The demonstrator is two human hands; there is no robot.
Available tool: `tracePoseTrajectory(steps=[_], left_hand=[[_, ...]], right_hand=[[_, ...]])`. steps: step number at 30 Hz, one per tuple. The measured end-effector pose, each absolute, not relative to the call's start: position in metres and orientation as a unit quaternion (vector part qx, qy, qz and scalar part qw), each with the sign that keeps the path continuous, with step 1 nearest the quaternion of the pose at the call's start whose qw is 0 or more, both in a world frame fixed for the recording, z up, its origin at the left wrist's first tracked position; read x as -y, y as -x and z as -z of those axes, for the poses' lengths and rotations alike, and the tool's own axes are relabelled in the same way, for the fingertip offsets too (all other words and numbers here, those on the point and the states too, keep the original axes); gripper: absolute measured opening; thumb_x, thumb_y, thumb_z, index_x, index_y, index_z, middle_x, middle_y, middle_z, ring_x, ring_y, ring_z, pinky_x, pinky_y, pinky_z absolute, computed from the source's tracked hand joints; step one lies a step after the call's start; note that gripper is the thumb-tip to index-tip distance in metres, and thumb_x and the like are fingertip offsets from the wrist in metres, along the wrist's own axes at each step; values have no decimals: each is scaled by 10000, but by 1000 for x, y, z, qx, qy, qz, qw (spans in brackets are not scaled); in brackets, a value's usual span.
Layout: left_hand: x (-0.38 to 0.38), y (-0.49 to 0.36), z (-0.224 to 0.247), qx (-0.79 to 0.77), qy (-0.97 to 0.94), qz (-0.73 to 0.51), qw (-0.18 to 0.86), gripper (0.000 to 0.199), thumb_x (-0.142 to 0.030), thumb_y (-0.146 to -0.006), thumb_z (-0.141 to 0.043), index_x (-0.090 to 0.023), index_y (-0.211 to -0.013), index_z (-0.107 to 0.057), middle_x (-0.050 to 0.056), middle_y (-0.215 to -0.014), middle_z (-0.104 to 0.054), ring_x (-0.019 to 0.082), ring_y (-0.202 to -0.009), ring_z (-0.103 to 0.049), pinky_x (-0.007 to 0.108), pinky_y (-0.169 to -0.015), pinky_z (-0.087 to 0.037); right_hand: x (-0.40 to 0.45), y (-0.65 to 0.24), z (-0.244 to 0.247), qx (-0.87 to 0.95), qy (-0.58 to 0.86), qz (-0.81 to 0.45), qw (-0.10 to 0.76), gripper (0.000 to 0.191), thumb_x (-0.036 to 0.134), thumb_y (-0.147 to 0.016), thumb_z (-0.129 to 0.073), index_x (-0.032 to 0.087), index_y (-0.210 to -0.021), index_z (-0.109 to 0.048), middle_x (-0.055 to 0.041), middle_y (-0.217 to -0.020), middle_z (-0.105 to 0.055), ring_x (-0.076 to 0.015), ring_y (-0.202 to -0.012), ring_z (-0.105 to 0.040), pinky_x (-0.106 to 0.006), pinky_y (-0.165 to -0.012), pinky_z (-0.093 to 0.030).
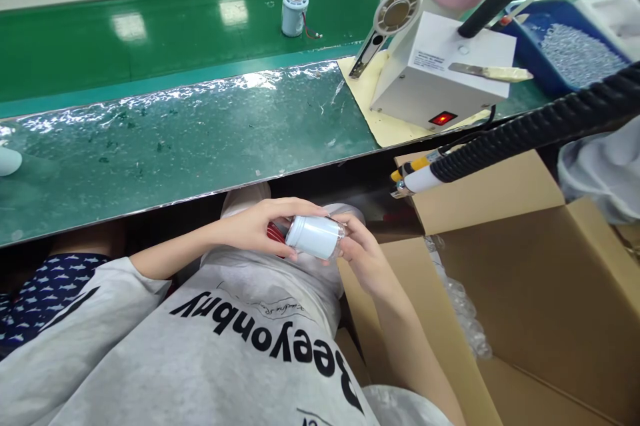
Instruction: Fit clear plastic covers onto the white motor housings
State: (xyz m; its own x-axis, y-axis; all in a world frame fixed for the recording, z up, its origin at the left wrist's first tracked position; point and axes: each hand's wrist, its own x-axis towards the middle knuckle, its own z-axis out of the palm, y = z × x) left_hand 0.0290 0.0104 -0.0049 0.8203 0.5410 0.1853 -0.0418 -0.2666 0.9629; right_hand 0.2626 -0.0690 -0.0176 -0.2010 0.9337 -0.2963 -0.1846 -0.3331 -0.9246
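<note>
Above my lap I hold a light blue plastic cylinder [315, 237], tilted on its side, with a clear plastic edge around its right end. My left hand [255, 227] is closed around its left end, thumb below and fingers over the top. Fingers of my right hand [364, 253] pinch the clear right end. Something red and striped shows beside my left palm; I cannot make out what it is. A similar light blue cylinder [293, 15] with a red and black wire stands upright on the green conveyor belt [180, 33].
A white handheld fan [397, 9] leans against a white box-shaped device [445, 73] with a lit red switch. A black corrugated hose [540, 121] crosses the right side. Below it, an open cardboard box [560, 299] holds clear plastic pieces [463, 309]. A blue bin [537, 46] stands behind.
</note>
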Motion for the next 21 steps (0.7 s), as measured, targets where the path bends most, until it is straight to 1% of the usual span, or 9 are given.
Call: tracePoseTrajectory(steps=[5,9,11,14,17,21], left_hand=[[-9,-28,5,-178,-743,-227,603,716,-334,-813,-834,-299,-1476,-567,138,-1505,-582,296,-1354,-594,405,-1064,-541],[-9,-28,5,-187,-742,-216,606,717,-333,-798,-842,-292,-1464,-581,136,-1514,-577,312,-1374,-577,418,-1071,-538],[-9,-28,4,-189,-743,-215,606,716,-325,-799,-839,-284,-1465,-580,139,-1514,-579,312,-1376,-575,421,-1080,-532],[-9,-27,4,-185,-741,-217,608,711,-322,-797,-841,-275,-1459,-587,147,-1517,-575,312,-1382,-571,423,-1082,-530],[-9,-27,4,-177,-743,-226,605,699,-333,-790,-850,-275,-1442,-604,147,-1523,-571,311,-1407,-549,438,-1107,-510],[-9,-29,5,-164,-753,-248,587,675,-328,-788,-855,-278,-1420,-623,139,-1508,-588,307,-1407,-548,477,-1171,-449]], right_hand=[[71,-258,24,356,488,-685,408,536,699,-777,-738,217,-959,-590,19,-723,-627,-141,-497,-601,-270,-440,-516],[71,-252,22,325,494,-704,393,555,755,-785,-683,224,-899,-570,11,-658,-643,-142,-455,-584,-253,-401,-464],[70,-250,19,312,488,-720,382,604,804,-749,-672,228,-895,-561,10,-627,-641,-155,-449,-592,-243,-374,-422],[67,-248,13,298,484,-744,350,680,862,-722,-637,221,-939,-577,7,-595,-636,-158,-433,-582,-235,-358,-381],[65,-247,7,288,474,-768,319,720,879,-724,-614,201,-967,-600,12,-541,-610,-130,-374,-504,-223,-347,-326],[63,-248,4,273,439,-808,282,738,890,-756,-552,172,-903,-634,19,-451,-541,-78,-299,-341,-206,-333,-203]])
